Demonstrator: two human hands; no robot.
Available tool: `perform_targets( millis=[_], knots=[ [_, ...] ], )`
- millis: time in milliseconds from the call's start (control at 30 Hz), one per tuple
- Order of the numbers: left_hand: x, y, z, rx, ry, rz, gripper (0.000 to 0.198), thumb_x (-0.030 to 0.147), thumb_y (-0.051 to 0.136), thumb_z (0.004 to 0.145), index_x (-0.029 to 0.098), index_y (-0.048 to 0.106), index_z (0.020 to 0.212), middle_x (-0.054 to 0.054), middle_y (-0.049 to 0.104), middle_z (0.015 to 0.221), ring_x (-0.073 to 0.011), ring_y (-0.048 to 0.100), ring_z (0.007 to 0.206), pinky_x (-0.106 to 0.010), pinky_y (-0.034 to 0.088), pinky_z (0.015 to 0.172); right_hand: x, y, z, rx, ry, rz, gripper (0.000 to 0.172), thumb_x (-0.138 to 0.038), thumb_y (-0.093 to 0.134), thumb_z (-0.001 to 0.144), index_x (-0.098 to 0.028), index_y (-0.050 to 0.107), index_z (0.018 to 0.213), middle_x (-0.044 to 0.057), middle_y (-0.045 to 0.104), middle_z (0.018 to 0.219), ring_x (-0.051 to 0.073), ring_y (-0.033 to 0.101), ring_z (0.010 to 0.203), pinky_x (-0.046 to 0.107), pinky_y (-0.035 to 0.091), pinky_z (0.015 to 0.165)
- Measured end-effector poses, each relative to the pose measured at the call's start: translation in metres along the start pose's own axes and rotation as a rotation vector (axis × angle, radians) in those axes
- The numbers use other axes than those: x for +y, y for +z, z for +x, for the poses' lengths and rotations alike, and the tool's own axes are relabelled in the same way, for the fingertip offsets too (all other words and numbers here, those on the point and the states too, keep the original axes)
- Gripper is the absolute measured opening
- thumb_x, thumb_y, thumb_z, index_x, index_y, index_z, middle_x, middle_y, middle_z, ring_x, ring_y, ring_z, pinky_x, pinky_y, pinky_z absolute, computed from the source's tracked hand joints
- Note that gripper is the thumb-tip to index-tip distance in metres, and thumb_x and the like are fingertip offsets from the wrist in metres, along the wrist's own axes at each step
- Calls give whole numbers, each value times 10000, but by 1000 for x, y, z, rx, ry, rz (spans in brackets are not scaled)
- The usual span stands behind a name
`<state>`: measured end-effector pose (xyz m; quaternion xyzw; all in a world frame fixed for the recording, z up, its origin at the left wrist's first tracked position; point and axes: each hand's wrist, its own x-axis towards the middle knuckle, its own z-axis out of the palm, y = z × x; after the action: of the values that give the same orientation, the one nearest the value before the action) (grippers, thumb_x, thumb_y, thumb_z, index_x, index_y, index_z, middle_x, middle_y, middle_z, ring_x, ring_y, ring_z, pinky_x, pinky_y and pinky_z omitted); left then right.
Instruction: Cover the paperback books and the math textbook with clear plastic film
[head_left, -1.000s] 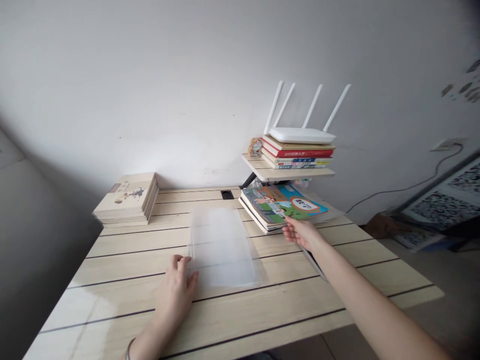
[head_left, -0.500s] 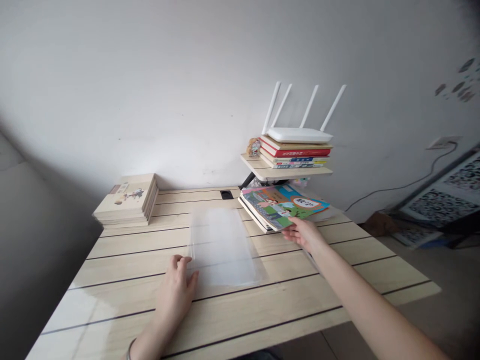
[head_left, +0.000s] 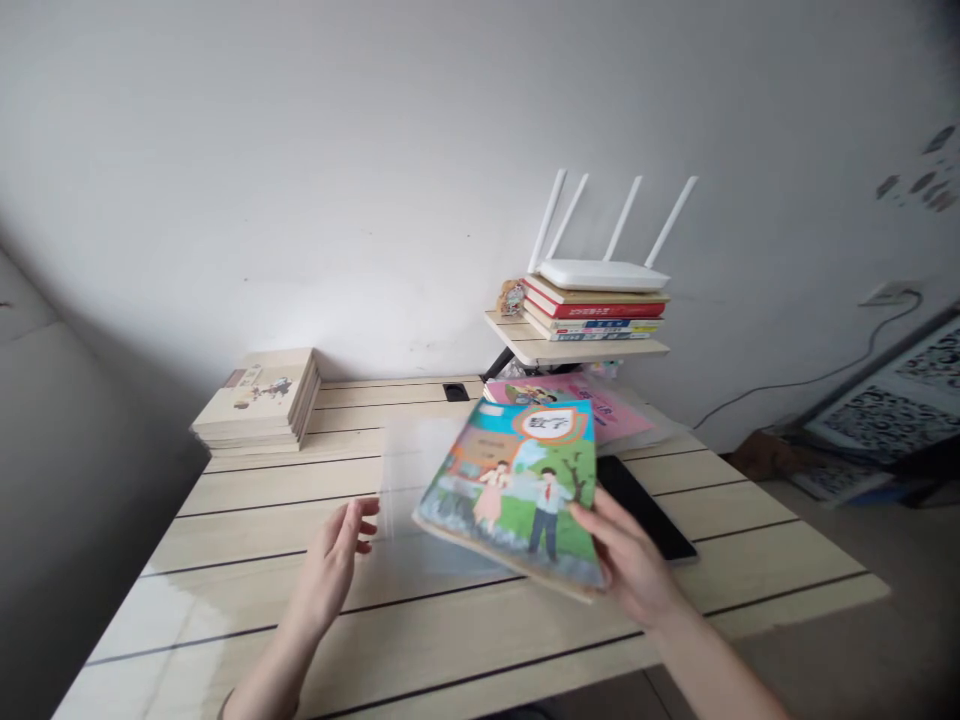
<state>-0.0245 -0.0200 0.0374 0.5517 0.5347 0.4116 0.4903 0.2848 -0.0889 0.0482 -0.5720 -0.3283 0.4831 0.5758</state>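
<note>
since a second ago the colourful textbook [head_left: 517, 490] has come off the pile at the far right. it now hangs tilted, cover up, above the middle of the tabletop [head_left: 247, 520], partly over the clear plastic sheet [head_left: 409, 460] lying there. the right hand [head_left: 630, 565] pinches it at the near right corner, fingers on top of the cover. the left hand [head_left: 334, 560] has lifted off the sheet and is held spread, palm turned inward, holding nothing, just left of the book.

where the textbook lay, a pink book [head_left: 607, 412] now shows on top of the pile, and a black slab [head_left: 645, 505], perhaps a phone or tablet, lies flat beside it. a stack of pale books [head_left: 259, 400] sits at the far left corner. a white router [head_left: 604, 273] rests on more books on the small shelf [head_left: 540, 348].

the textbook looks thin and light, a soft cover that would sag if held by one corner, and glossy enough to slide. a hold along the spine or at both side edges seems steadier. the sheet looks flimsy and slick, likely to shift at a touch.
</note>
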Motion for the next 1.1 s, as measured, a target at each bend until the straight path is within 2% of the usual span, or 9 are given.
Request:
perform_targets(
  millis=[133, 200, 267, 333, 433, 533, 700, 800, 1100],
  knots=[
    [15, -6, -12, -334, -385, -319, 619, 561, 650, 684, 107, 615, 1103, -136, 707, 929, -263, 679, 811, -350, 541, 693, 18, 48, -18, -373, 70, 27, 449, -501, 673, 706, -244, 575, 1062, -17, 638, 647, 100, 480, 380, 211, 369, 362],
    [19, -14, -22, -318, -488, -418, 702, 450, 773, 575, 139, 572, 1171, -120, 720, 897, -292, 694, 772, -374, 557, 658, 21, 64, -16, -537, 73, -46, 427, -550, 626, 748, -223, 578, 1018, -42, 583, 578, 78, 436, 344, 192, 333, 340],
    [19, -27, -35, -197, -486, -451, 808, 389, 821, 512, 170, 525, 1231, -97, 729, 858, -301, 700, 709, -388, 567, 610, 22, 68, -6, -606, 20, -186, 423, -594, 525, 807, -200, 597, 944, -29, 571, 594, 100, 504, 420, 206, 399, 401],
    [16, -45, -47, -70, -476, -419, 847, 405, 827, 507, 187, 505, 1260, -81, 734, 822, -298, 699, 645, -384, 569, 558, 23, 61, 11, -485, -96, -396, 415, -575, 480, 833, -186, 618, 878, 21, 614, 722, 152, 599, 617, 259, 488, 566],
    [6, -72, -59, 72, -516, -325, 876, 430, 833, 481, 201, 503, 1260, -76, 740, 821, -306, 696, 608, -380, 567, 506, 27, 39, 43, -55, -264, -758, 262, -429, 637, 736, -178, 621, 811, 87, 637, 904, 237, 606, 907, 343, 468, 833],
    [-7, -90, -62, 131, -542, -253, 880, 428, 848, 448, 213, 515, 1233, -75, 744, 853, -313, 702, 640, -376, 575, 523, 32, 27, 71, 146, -175, -854, 233, -325, 730, 629, -183, 583, 741, 88, 641, 869, 266, 599, 977, 345, 452, 866],
    [-24, -92, -56, 108, -461, -233, 815, 466, 835, 471, 206, 545, 1188, -82, 739, 919, -330, 702, 799, -388, 587, 627, 23, 44, 88, -8, 210, -536, 237, -239, 752, 609, -187, 522, 636, -35, 562, 539, 131, 590, 583, 204, 456, 524],
    [-29, -90, -53, 100, -448, -236, 790, 472, 831, 482, 210, 551, 1172, -86, 737, 928, -336, 699, 817, -396, 587, 650, 11, 55, 91, -69, 302, -486, 223, -225, 721, 651, -171, 523, 564, -37, 531, 441, 92, 512, 423, 185, 411, 419],
    [-32, -90, -55, 98, -410, -267, 767, 450, 810, 531, 186, 540, 1198, -107, 721, 990, -331, 689, 872, -410, 576, 696, 6, 71, 93, -221, 359, -340, 31, -133, 614, 683, -161, 607, 692, 25, 691, 639, 148, 636, 580, 238, 505, 544]
  ],
)
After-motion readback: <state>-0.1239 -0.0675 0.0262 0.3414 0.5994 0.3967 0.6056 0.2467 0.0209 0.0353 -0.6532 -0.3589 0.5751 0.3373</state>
